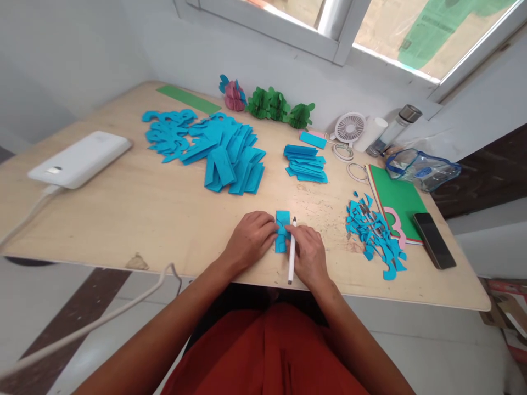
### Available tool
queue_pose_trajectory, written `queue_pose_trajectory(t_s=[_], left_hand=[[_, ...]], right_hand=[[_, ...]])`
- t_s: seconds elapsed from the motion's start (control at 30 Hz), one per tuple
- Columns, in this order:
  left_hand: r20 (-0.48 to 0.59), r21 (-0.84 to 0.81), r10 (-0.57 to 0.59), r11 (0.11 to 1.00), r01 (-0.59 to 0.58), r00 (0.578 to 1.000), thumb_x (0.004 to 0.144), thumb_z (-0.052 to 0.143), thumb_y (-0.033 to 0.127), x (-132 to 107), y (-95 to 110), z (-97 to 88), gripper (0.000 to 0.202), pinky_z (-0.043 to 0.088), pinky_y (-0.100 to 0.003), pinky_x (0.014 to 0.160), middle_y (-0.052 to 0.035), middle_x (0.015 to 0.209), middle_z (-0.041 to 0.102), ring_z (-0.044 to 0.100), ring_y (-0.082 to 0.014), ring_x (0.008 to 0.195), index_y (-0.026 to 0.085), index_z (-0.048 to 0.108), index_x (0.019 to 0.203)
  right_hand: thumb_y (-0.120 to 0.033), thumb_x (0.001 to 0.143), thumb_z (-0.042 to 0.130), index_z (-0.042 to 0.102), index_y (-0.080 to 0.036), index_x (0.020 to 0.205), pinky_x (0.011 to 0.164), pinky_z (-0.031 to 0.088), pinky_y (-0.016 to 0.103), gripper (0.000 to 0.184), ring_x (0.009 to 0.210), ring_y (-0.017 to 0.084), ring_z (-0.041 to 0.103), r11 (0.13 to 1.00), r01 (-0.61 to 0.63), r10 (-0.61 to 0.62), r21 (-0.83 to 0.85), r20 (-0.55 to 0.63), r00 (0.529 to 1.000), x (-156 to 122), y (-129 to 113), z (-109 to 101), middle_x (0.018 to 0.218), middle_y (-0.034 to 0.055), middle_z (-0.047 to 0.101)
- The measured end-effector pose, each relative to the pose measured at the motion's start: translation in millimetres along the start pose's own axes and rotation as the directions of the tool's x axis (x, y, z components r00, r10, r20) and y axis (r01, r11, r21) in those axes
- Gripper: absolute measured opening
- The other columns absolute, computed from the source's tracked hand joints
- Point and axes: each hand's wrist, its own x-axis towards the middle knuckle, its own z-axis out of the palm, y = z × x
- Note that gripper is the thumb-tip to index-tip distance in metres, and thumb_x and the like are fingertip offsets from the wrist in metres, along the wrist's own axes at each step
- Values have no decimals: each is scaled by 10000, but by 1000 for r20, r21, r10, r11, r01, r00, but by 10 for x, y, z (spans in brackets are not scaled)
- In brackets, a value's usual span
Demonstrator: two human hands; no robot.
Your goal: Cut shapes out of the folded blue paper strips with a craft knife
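Note:
In front of me at the table's near edge lies a small folded blue paper [282, 216] with dark curved lines drawn on it. My left hand [255, 236] grips its left edge between curled fingers and thumb. On the other side my right hand [308, 249] touches the paper's right edge with its fingertips. A white pen [292, 258] with a dark tip is tucked in the fingers of that hand, its tip pointing away from me. The undersides of both hands are hidden.
Cut blue paper shapes [168, 134], folded blue papers [230, 159] and a smaller folded stack [305, 164] lie beyond my hands. Blue scraps [374, 230], green sheets [395, 200] and a phone [434, 240] are at right. A white power bank [82, 158] sits left.

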Motion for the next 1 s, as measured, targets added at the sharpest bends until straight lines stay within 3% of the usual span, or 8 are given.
queue_pose_trajectory(t_s=[0.2, 1.0], left_hand=[[50, -8, -6, 1000, 6, 999, 933, 547, 255, 34, -22, 21, 141, 445, -378, 804, -80, 959, 666, 566, -229, 892, 187, 665, 899], [16, 6, -37, 999, 37, 999, 963, 470, 221, 35, -23, 15, 202, 436, -375, 781, -77, 949, 664, 559, -225, 881, 191, 653, 884]], right_hand=[[-147, 914, 502, 621, -202, 1242, 842, 455, 395, 353, 1028, 261, 601, 1000, 5, -5, 7, -8, 1000, -2, 13, 1, 1039, 97, 706], [-158, 920, 498, 620, -204, 1255, 851, 470, 404, 360, 1031, 261, 608, 1000, -11, 11, 2, 14, 1000, 0, -7, -16, 1068, 101, 704]])
